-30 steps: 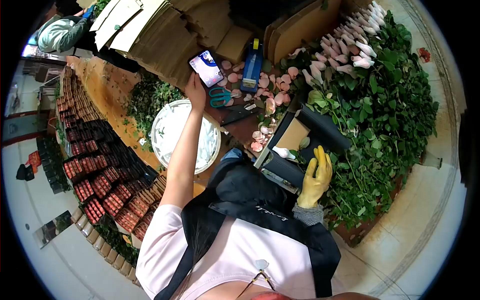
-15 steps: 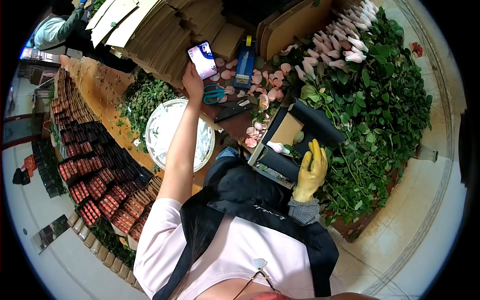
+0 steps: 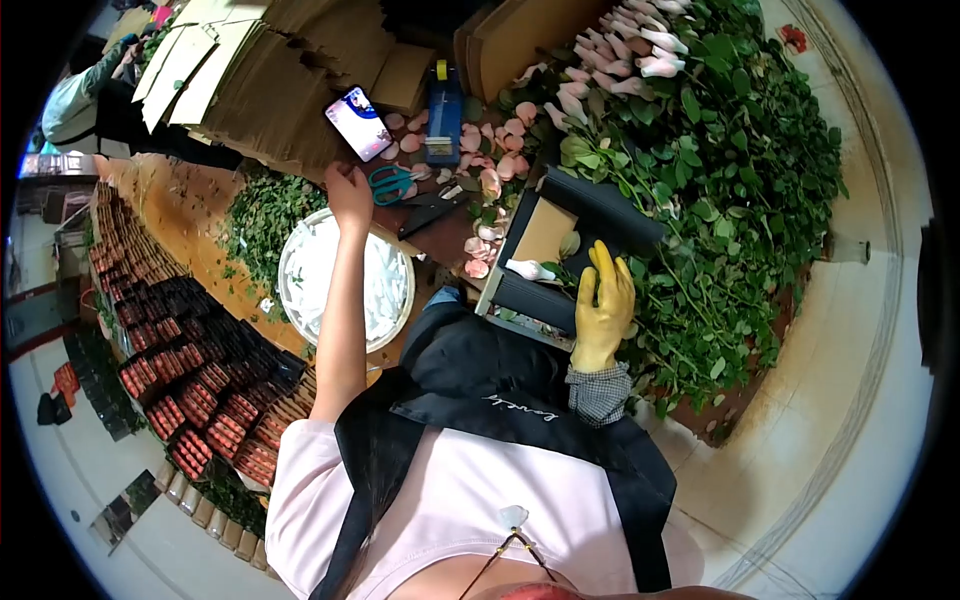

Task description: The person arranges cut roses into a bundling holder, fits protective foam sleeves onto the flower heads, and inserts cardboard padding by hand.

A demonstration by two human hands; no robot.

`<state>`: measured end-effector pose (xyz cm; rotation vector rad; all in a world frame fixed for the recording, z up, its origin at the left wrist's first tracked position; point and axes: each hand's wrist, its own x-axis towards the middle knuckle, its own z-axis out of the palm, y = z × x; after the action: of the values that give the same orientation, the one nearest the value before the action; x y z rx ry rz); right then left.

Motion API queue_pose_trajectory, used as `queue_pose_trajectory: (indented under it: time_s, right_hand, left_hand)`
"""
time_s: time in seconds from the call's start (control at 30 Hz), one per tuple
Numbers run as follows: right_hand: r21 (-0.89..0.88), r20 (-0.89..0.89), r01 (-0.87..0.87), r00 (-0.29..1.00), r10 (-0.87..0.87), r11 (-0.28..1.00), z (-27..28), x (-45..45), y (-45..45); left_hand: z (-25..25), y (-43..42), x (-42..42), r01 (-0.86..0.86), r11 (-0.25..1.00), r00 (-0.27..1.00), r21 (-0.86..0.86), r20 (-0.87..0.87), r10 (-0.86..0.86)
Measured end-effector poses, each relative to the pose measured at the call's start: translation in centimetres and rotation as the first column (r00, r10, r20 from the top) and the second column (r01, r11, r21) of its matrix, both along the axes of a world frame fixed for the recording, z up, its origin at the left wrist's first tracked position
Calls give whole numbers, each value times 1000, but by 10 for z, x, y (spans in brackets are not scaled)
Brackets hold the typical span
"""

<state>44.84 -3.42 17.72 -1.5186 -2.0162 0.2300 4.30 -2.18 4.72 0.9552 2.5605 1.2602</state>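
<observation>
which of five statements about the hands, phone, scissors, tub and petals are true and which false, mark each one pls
1. The right hand wears a yellow glove. True.
2. The left hand is gloved too. False: it is bare.
3. The phone has its screen lit. True.
4. The scissors have red handles. False: the handles are teal.
5. The tub is filled with pink petals. False: it holds white pieces, and the petals lie near the scissors.
</observation>
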Motion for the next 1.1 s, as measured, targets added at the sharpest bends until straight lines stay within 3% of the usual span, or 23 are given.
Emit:
queue_pose_trajectory:
  time_s: [0.1, 0.17, 0.2, 0.23, 0.27, 0.33, 0.37, 0.43, 0.47, 0.5, 0.53, 0.6, 0.67, 0.73, 0.8, 0.9, 0.93, 1.0, 1.07, 1.1]
  right_hand:
    - [-16, -33, -5, 999, 5, 1000, 3, -2, 2]
    - [0, -7, -37, 999, 37, 999, 0, 1, 6]
    - [21, 5, -55, 998, 55, 998, -2, 4, 7]
    - [-12, 3, -44, 999, 44, 999, -1, 6, 4]
    - [-39, -10, -37, 999, 37, 999, -1, 5, 4]
    - [-25, -39, -36, 999, 35, 999, -1, 5, 5]
    - [-2, -37, -28, 999, 28, 1000, -3, 3, 7]
    - [1, -85, -43, 995, 43, 999, -12, 6, 8]
    - [-136, -70, -20, 997, 11, 991, 1, 10, 5]
    - [-100, -139, -55, 989, 41, 993, -5, 18, 3]
    - [-156, -344, -103, 938, 44, 982, -5, 26, 0]
    - [-138, -583, 47, 804, -119, 989, 20, 51, -9]
    - [-144, -500, 302, 800, -332, 942, 10, 88, -20]
    - [-324, -291, 452, 788, -542, 831, -32, 119, -36]
    - [-589, -89, 339, 875, -476, 733, -89, 156, -71]
    - [-749, -234, 127, 867, -440, 651, -55, 174, -66]
    - [-810, -156, 160, 869, -470, 565, -35, 179, -53]
    - [-597, -219, 219, 881, -419, 772, -16, 188, -25]
    - [-494, -337, 191, 858, -389, 848, 5, 186, 17]
    - [-468, -124, 235, 937, -326, 852, 10, 180, 36]
  left_hand:
    - [27, -29, 35, 154, 988, 986, 7, 67, -154]
    - [46, -34, 68, 418, 908, 822, 15, 420, -385]
    - [47, -31, 87, 491, 860, 743, 140, 449, -497]
    - [63, -24, 105, 630, 769, 666, 107, 435, -606]
    - [81, -15, 121, 749, 659, 580, 71, 412, -703]
    - [91, 13, 152, 901, 406, 276, 151, 521, -807]
    - [97, 29, 165, 978, 198, 139, 73, 482, -865]
    - [56, 51, 186, 993, -116, -91, -13, 529, -844]
    - [40, 56, 199, 958, -273, -193, -88, 506, -841]
    - [39, 59, 207, 951, -292, -188, -104, 554, -811]
    - [43, 59, 214, 944, -303, -168, -134, 596, -785]
    - [66, 41, 226, 977, -175, -94, -125, 488, -868]
    - [55, 26, 221, 992, -96, -56, -76, 412, -909]
    - [55, 29, 211, 993, -73, -20, -90, 488, -873]
    - [64, 30, 212, 991, -78, -5, -112, 541, -841]
    - [62, 31, 213, 991, -67, 14, -113, 600, -800]
    - [63, 33, 213, 993, -69, 7, -98, 623, -782]
    - [60, 34, 213, 989, -85, 10, -125, 615, -788]
    - [64, 35, 216, 990, -57, 36, -130, 617, -786]
    - [62, 35, 215, 991, -67, 21, -117, 627, -778]
